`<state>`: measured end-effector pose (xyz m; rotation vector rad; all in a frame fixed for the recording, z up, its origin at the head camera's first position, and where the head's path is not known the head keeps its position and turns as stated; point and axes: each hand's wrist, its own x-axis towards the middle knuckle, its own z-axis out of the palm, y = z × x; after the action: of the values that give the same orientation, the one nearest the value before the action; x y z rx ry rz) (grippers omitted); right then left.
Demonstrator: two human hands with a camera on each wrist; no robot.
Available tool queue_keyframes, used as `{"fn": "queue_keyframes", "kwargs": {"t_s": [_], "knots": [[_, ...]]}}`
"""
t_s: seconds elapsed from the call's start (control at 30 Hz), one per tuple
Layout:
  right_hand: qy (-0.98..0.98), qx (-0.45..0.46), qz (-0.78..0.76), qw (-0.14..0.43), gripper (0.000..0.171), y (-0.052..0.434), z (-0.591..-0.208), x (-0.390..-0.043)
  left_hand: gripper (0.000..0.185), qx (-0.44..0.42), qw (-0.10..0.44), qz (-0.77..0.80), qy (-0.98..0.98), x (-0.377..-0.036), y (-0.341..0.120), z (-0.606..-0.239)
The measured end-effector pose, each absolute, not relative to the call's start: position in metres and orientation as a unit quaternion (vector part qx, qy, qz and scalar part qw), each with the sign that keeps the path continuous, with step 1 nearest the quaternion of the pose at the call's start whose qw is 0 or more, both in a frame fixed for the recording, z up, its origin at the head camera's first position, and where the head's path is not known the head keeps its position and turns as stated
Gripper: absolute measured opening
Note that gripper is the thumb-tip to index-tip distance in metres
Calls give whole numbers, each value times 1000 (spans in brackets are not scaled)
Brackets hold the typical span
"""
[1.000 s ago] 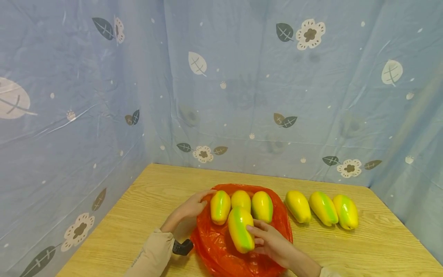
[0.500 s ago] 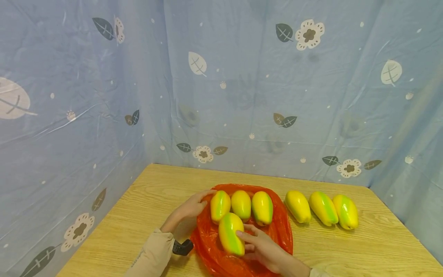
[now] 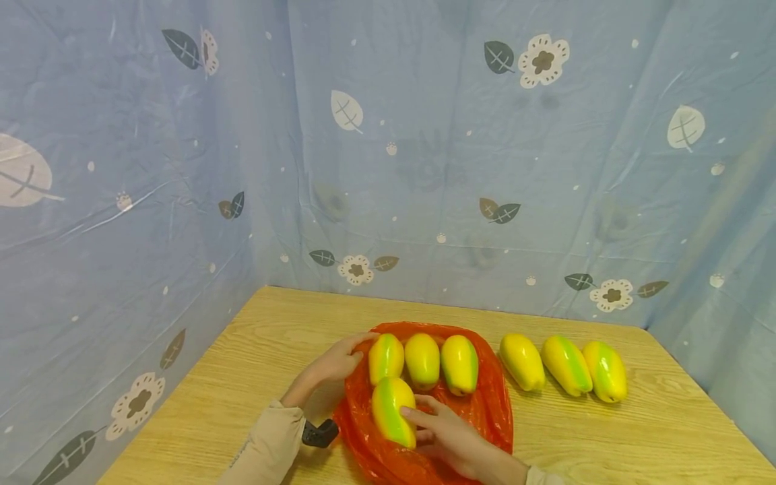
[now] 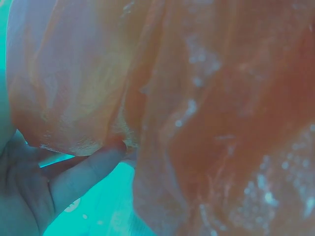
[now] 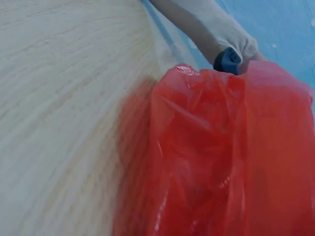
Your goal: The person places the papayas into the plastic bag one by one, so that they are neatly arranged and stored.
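Observation:
A red plastic bag (image 3: 485,411) lies open on the wooden table (image 3: 636,431). Three yellow-green fruits lie in a row at its far side: one on the left (image 3: 386,357), one in the middle (image 3: 422,360), one on the right (image 3: 459,364). My right hand (image 3: 439,431) holds a fourth fruit (image 3: 391,411) low in the bag, just in front of the left one. My left hand (image 3: 338,360) grips the bag's left rim. In the left wrist view the bag (image 4: 211,108) fills the frame with fingers (image 4: 83,177) under its edge. The right wrist view shows only the bag (image 5: 231,157) and table.
Three more yellow-green fruits (image 3: 566,365) lie in a row on the table to the right of the bag. Blue leaf-printed cloth (image 3: 424,168) walls the table at the back and both sides. A black wrist camera (image 3: 319,432) sits on the left sleeve.
My right hand has carried the fourth fruit to the left and slightly away from me inside the bag, up against the left fruit. The left hand has stayed on the rim.

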<state>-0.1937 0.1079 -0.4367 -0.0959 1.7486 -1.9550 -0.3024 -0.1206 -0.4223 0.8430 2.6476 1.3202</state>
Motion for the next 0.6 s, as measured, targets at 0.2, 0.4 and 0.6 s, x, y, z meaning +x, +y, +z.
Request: {"fn": "queue_keyframes", "kwargs": {"t_s": [0.2,0.4,0.6], "knots": [[653,-30,-714,250,79,103,-438,-193,45,284,32,431,856,-303,-121,-422],[666,-27,-704,245,81,100,-441,-191,45,283,30,430,857,-305,-121,-425],[701,-29,-680,213,73,95,-440,-188,44,275,35,433,857,-304,-121,-425]]}}
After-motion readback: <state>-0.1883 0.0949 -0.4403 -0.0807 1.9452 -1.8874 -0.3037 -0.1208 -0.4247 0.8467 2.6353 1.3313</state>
